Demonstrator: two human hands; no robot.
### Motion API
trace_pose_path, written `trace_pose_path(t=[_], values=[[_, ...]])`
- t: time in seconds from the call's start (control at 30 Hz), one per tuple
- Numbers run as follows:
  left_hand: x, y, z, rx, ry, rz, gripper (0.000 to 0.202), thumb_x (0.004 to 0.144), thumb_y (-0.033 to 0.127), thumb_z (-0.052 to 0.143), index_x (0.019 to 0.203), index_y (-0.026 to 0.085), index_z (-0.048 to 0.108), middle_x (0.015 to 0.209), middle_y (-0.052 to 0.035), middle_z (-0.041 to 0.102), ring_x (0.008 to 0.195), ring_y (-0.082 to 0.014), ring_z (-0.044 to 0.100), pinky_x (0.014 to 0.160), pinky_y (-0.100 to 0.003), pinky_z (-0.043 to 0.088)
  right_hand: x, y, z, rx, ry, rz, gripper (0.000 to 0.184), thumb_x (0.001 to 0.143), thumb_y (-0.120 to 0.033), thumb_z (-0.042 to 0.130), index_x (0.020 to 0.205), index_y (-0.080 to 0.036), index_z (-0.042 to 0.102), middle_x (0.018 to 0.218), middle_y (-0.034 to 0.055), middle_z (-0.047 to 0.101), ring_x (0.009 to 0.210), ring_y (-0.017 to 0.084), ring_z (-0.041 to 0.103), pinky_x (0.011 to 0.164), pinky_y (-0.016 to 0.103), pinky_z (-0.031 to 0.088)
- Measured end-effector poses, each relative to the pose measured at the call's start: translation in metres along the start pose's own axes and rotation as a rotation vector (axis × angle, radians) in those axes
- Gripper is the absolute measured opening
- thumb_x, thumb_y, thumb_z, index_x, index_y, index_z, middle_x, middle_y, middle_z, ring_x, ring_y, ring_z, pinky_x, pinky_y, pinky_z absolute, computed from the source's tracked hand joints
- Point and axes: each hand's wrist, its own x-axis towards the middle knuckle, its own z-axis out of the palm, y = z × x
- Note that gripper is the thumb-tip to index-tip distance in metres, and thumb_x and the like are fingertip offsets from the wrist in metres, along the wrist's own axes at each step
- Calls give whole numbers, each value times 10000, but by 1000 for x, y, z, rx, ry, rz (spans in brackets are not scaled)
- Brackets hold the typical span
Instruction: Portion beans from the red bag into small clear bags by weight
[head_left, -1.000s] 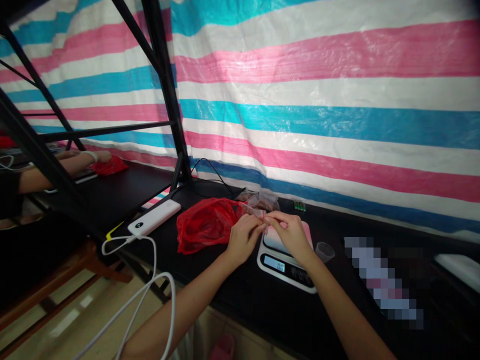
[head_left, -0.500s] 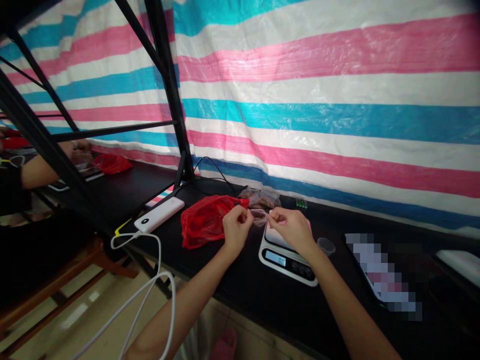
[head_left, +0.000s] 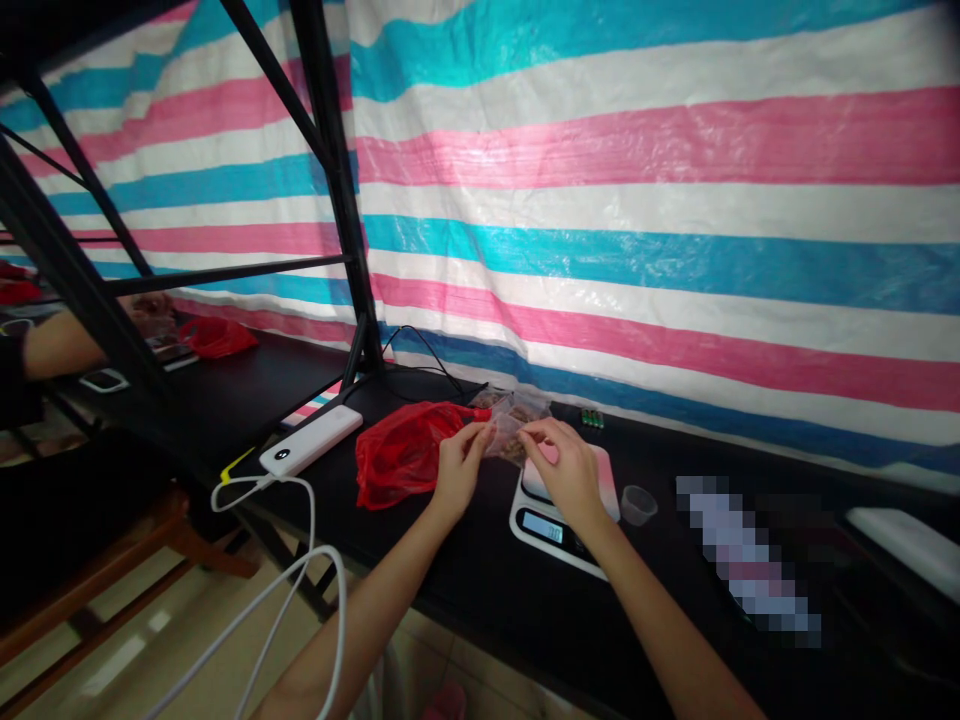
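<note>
Between my two hands is a small clear plastic bag [head_left: 511, 445] with brown bits in it. My left hand [head_left: 459, 468] pinches its left side near the top, thumb against fingers. On the other side my right hand [head_left: 566, 468] pinches the bag's edge and hangs over the kitchen scale [head_left: 541, 528]. The scale is white with a lit display, and my right hand and forearm cover part of it. A crumpled red plastic bag [head_left: 401, 455] lies just left of my left hand. More clear bags with brown contents [head_left: 531, 405] lie behind the held one.
Right of the scale stands a small clear cup [head_left: 639, 505]. Green batteries [head_left: 592, 418] lie near the striped sheet. A blurred-out phone [head_left: 750, 560] lies further right. At left are a white power bank [head_left: 311, 440] with a cable, a black metal frame [head_left: 334, 190] and another person's arm [head_left: 67, 340].
The view has shifted slightly. The bag between my hands hangs more open to view, showing more of its brown contents. Both hands keep their pinch.
</note>
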Motion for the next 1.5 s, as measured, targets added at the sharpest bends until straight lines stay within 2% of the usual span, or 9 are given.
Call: trace_pose_path(t=[0.13, 0.27, 0.37, 0.47, 0.63, 0.77, 0.9, 1.13, 1.5], values=[[-4, -8, -7, -283, 197, -91, 320, 757, 403, 557, 878, 119, 639, 850, -66, 673, 785, -182, 625, 703, -284, 505, -1, -3, 13, 173, 144, 115, 367, 730, -412, 606, 1012, -194, 521, 985, 88, 583, 849, 218, 555, 709, 346, 473], [-12, -23, -26, -391, 222, -172, 408, 695, 420, 621, 978, 127, 624, 955, -100, 672, 839, -215, 636, 712, -320, 520, 2, -5, 43, 571, -140, 340, 449, 746, -501, 528, 1075, -203, 459, 879, 50, 629, 542, 146, 583, 424, 254, 447], [-9, -27, -52, -258, 227, -137, 412, 727, 430, 584, 1008, 132, 628, 1028, -114, 656, 928, -233, 617, 778, -339, 507, 10, -8, 69, 736, -280, 402, 398, 706, -497, 567, 964, -197, 521, 771, 37, 648, 473, 138, 582, 352, 215, 401], [-2, -19, -81, -135, 231, -94, 436, 815, 432, 463, 1131, 150, 562, 1054, -112, 642, 929, -219, 618, 773, -339, 512, 24, -15, 91, 780, -271, 413, 348, 692, -453, 589, 912, -188, 539, 745, 36, 651, 473, 142, 583, 362, 223, 412], [7, -4, -113, 266, 228, 124, 352, 867, 378, 385, 1111, 185, 549, 1141, -90, 579, 1053, -202, 547, 905, -366, 439, 48, -31, 106, 605, -248, 177, 202, 713, -333, 593, 840, -176, 591, 820, 37, 666, 723, 182, 619, 672, 318, 498], [7, -8, -117, 445, 145, 218, 443, 813, 324, 514, 1233, 203, 439, 1180, -92, 540, 1103, -201, 501, 958, -396, 382, 51, -41, 105, 531, -280, 40, 215, 721, -258, 594, 919, -175, 613, 884, 35, 667, 817, 180, 608, 788, 334, 465], [4, -15, -114, 487, 20, 226, 219, 835, 291, 480, 988, 190, 600, 1020, -67, 614, 995, -193, 549, 899, -367, 418, 45, -46, 109, 586, -260, 1, 266, 714, -214, 597, 978, -181, 608, 933, 39, 656, 860, 168, 603, 799, 309, 465], [5, -21, -120, 557, 103, 91, 278, 827, 343, 486, 1019, 181, 604, 968, -79, 657, 904, -219, 602, 826, -365, 458, 36, -40, 116, 741, -239, 125, 318, 723, -222, 587, 1039, -188, 599, 939, 47, 668, 824, 165, 628, 775, 297, 498], [-1, -17, -126, 488, 226, 75, 270, 823, 342, 475, 942, 191, 664, 945, -54, 684, 897, -206, 613, 864, -347, 443, 31, -57, 114, 656, -177, 87, 291, 776, -212, 542, 1055, -214, 626, 1076, 55, 639, 913, 178, 612, 837, 314, 475]])
